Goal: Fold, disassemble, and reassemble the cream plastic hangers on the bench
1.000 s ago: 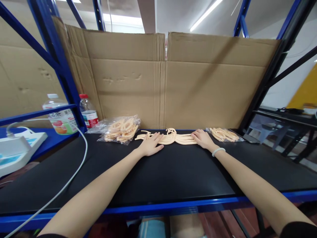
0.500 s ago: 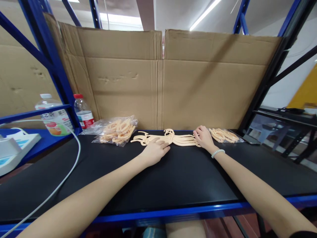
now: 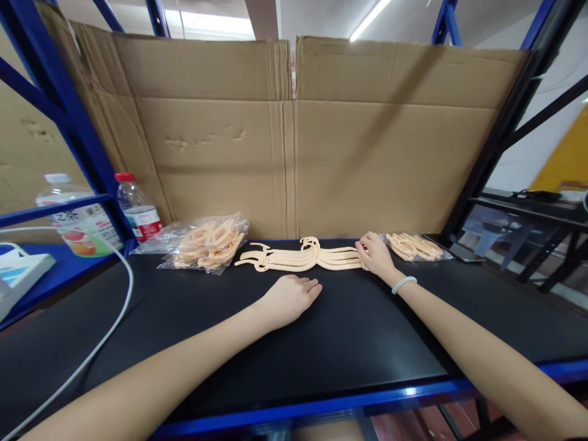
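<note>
Several peach-coloured plastic clothes hangers [image 3: 289,260] lie lined up side by side on the black tabletop, with their curved hooks gathered at the middle. My left hand [image 3: 293,300] is just in front of them, apart from them, its fingers stretched out and nothing in it. At the right end of the row, my right hand [image 3: 375,254] has its fingers bent round the hanger ends; the fingertips are partly hidden. A pale bead bracelet [image 3: 404,284] circles my right wrist.
Left of the row lies a clear bag of peach-coloured pieces [image 3: 209,244]; a smaller bag [image 3: 413,246] is at the right, beside a phone [image 3: 466,252]. Two bottles, a red-capped one [image 3: 140,211] and a larger one [image 3: 82,217], stand far left. A white cable [image 3: 126,300] crosses the left side. Cardboard [image 3: 220,141] walls the back.
My left hand has come off the hangers and drawn back towards me, uncovering them. My right hand stays at their right end. The view has shifted slightly.
</note>
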A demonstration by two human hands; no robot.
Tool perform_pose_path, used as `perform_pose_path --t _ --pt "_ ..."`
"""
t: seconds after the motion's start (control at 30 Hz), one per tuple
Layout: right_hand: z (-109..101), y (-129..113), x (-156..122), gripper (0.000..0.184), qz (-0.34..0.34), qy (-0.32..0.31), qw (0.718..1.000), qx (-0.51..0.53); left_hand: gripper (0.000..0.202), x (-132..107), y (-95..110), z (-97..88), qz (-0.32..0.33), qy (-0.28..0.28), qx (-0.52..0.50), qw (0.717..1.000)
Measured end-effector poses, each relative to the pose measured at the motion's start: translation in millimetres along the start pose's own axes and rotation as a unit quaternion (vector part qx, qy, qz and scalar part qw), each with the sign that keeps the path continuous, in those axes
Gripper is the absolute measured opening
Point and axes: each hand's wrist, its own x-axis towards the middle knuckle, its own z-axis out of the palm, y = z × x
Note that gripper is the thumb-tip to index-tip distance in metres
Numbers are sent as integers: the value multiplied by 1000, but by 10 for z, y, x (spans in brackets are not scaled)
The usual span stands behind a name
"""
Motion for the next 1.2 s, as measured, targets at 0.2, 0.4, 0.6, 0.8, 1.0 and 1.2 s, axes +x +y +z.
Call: perform_pose_path --t 0.2,0.4,0.6,0.8,1.0,1.2 --pt "-2 9 -34 34 2 -1 1000 24 36 -13 38 11 -7 -37 6 999" --pt "-84 -31 -137 34 -3 -4 998 63 38 -166 -24 -43 -12 -68 -3 998" --pt "-120 -130 -169 27 -31 -25 993 107 39 -369 -104 -155 -61 -61 -101 991" --pt "-153 -112 -170 14 -18 -22 992 127 39 -388 -128 -145 -95 -54 -169 980" --pt "-248 -103 -178 13 8 -56 986 156 43 -437 -154 -176 -90 -60 -196 975" --pt "-497 -62 -115 18 -35 -163 977 134 45 -470 -161 -166 -91 -53 -220 970"
